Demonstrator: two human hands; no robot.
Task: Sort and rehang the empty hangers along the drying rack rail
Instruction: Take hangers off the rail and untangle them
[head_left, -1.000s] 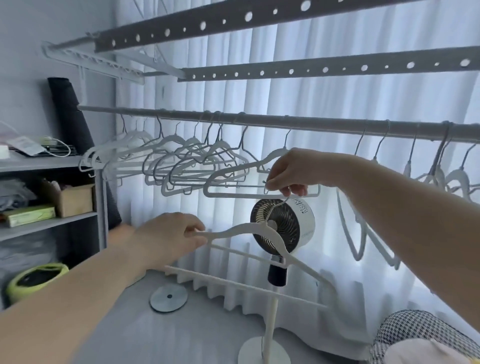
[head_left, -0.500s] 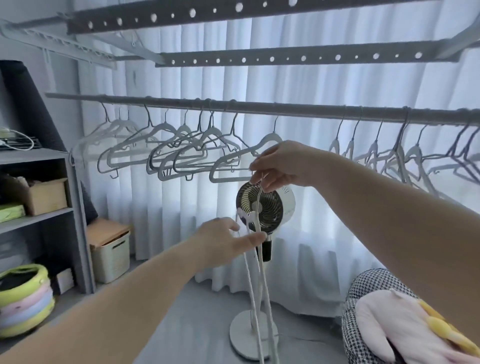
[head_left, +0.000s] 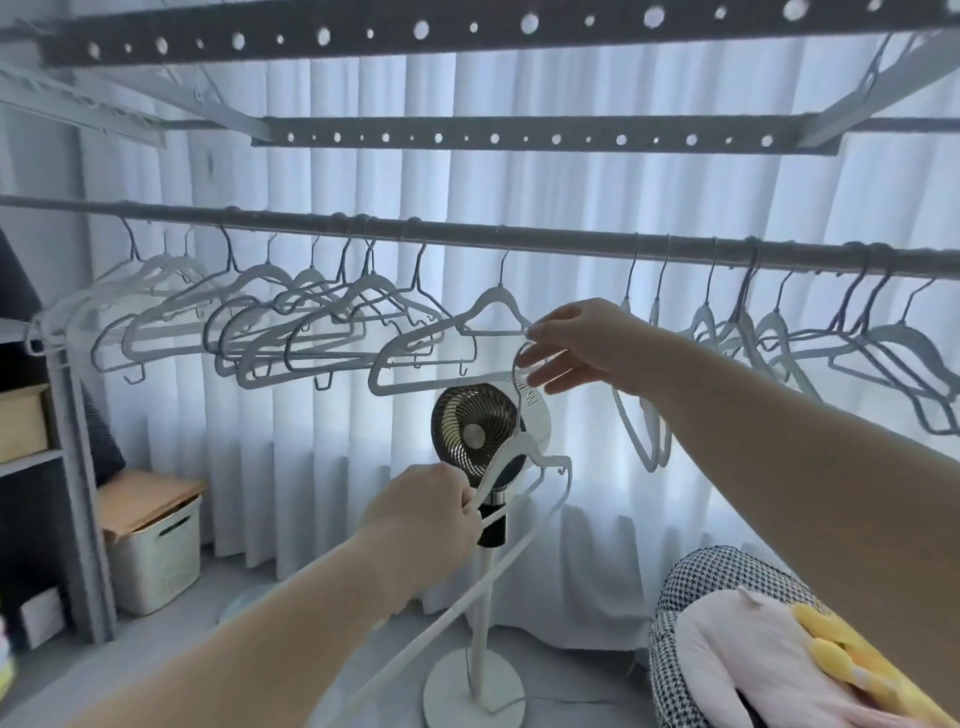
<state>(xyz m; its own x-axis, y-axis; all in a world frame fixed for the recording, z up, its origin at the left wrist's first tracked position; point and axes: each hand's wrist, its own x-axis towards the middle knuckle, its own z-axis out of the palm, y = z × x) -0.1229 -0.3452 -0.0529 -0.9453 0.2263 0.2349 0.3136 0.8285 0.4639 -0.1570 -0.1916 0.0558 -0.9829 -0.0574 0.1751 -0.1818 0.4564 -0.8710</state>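
Note:
A grey rail (head_left: 519, 243) runs across the view at head height. Several white empty hangers (head_left: 311, 322) hang bunched on its left half, and several more hangers (head_left: 769, 332) hang on its right half. Below the rail I hold one loose white hanger (head_left: 540, 499) off the rail. My right hand (head_left: 582, 345) pinches its metal hook just under the rail, in the gap between the two groups. My left hand (head_left: 431, 506) grips the hanger's near shoulder, so it hangs tilted toward me.
A standing fan (head_left: 478, 431) is right behind the held hanger, in front of white curtains (head_left: 571, 182). Perforated rack bars (head_left: 519, 137) run overhead. A shelf unit (head_left: 57, 467) and a white bin (head_left: 156, 551) stand at the left; a checked seat with a soft toy (head_left: 748, 649) is at the lower right.
The held hanger has turned from edge-on to angled, its bar now swinging toward me. My left hand closed on its shoulder, and my right hand rose slightly with the hook. The view shifted right.

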